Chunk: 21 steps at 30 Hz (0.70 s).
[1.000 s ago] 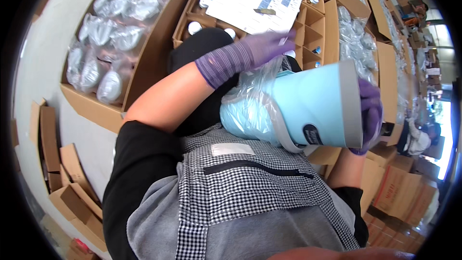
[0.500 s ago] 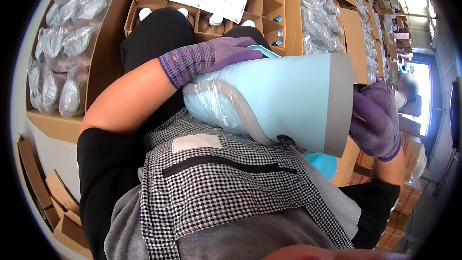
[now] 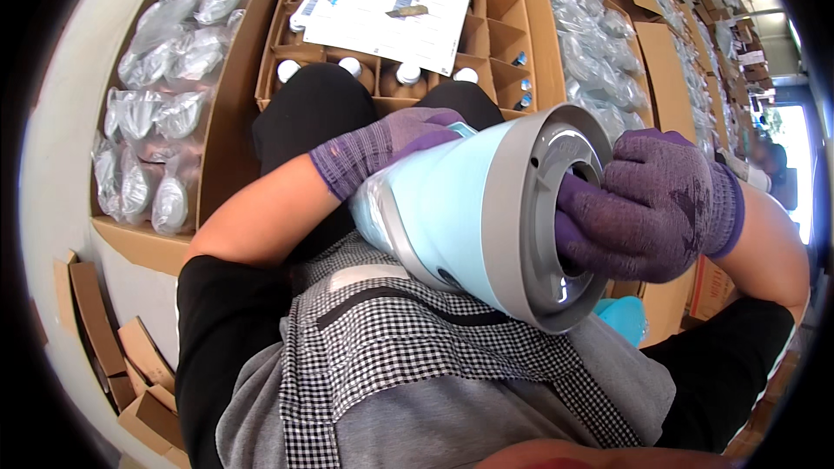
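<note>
A large light-blue appliance housing (image 3: pixel 452 208) with a wide grey base lies on its side across my lap. Clear plastic film covers part of its far-left end. My left hand (image 3: pixel 408 135), in a purple knit glove, wraps over the upper side of that end and grips it. The grey base (image 3: pixel 512 234) faces right and shows a round recess with a shiny inner ring. My right hand (image 3: pixel 647 208), gloved the same way, has its bent fingers inside this recess. Its fingertips are hidden, so whatever they pinch cannot be seen.
Ahead stands a divided carton (image 3: pixel 499 39) holding several white-capped items, with a printed sheet (image 3: pixel 391 13) across it. Boxes of plastic-wrapped parts flank it, one at left (image 3: pixel 161 113) and one at right (image 3: pixel 591 43). A light-blue piece (image 3: pixel 623 320) sits by my right side. Cut cardboard (image 3: pixel 143 352) lies lower left.
The housing's base has turned toward me, so its recess now shows. My right hand has moved from behind the rim to inside the recess. The left hand keeps its grip.
</note>
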### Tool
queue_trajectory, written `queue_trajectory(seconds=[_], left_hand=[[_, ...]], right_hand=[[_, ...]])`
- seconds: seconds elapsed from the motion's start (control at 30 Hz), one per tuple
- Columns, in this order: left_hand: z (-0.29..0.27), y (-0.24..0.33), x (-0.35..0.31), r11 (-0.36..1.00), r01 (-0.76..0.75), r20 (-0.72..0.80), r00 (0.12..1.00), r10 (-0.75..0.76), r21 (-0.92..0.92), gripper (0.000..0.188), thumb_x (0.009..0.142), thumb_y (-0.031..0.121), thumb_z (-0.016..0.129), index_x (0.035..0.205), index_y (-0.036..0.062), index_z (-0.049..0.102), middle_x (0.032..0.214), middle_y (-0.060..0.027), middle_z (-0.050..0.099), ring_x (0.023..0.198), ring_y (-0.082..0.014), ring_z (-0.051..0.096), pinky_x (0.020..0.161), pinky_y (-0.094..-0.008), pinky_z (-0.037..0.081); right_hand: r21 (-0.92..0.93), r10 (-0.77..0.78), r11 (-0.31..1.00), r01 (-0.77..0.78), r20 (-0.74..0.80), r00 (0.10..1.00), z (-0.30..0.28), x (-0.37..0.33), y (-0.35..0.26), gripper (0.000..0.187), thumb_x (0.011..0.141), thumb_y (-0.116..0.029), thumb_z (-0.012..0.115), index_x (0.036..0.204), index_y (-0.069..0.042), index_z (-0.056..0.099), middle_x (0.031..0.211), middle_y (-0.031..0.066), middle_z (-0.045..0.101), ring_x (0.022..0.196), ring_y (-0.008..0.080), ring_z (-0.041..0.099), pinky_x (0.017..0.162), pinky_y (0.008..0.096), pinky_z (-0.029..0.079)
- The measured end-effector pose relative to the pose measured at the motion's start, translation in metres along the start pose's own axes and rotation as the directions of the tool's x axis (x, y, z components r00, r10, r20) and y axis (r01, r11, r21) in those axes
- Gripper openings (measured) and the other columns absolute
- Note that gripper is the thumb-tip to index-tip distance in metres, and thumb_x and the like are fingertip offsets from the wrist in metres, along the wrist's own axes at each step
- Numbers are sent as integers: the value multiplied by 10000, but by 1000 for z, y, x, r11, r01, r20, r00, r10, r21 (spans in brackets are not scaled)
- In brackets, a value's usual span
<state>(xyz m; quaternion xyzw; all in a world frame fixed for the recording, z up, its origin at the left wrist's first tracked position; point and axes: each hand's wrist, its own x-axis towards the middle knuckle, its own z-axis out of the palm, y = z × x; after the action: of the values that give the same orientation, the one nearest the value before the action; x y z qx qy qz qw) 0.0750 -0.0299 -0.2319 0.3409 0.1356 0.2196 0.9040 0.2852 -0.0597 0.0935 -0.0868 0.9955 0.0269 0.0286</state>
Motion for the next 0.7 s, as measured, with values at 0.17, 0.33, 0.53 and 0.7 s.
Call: queue_trajectory(seconds=[0.17, 0.33, 0.53, 0.7], left_hand=[[28, 25, -20, 983, -58, -148, 989, 32, -175, 469, 1025, 365, 524, 1348, 26, 554, 1273, -107, 624, 1205, -204, 581, 1047, -351, 443], [51, 56, -35, 954, -191, -308, 945, 114, -232, 564, 1018, 441, 493, 1390, 16, 516, 1314, -147, 601, 1247, -238, 567, 1084, -378, 428], [88, 112, -77, 825, -524, -598, 599, 532, 209, 679, 1011, 531, 455, 1440, 4, 470, 1364, -195, 572, 1297, -279, 549, 1128, -410, 411], [125, 192, -106, -290, -251, 384, 624, 681, 923, 605, 746, 526, 792, 1093, 35, 726, 1051, -120, 706, 1083, -294, 669, 1051, -499, 453]], right_hand=[[189, 11, 981, -47, 190, 982, -13, 24, 23, 277, 810, -242, 729, 1037, -88, 687, 838, 62, 654, 745, 190, 699, 564, 344, 575], [292, -144, 953, 84, 188, 972, -7, 67, 57, 303, 766, -253, 738, 1004, -75, 681, 848, 56, 645, 724, 192, 691, 577, 351, 576], [497, -6, 860, 114, -214, 977, 34, 76, 120, 381, 767, -306, 804, 1063, -83, 718, 964, 84, 687, 769, 233, 702, 705, 349, 585], [942, 517, 265, 208, -320, 794, 104, 57, 228, 279, 905, -192, 705, 1099, 10, 714, 943, 82, 669, 825, 131, 602, 746, 280, 514]])
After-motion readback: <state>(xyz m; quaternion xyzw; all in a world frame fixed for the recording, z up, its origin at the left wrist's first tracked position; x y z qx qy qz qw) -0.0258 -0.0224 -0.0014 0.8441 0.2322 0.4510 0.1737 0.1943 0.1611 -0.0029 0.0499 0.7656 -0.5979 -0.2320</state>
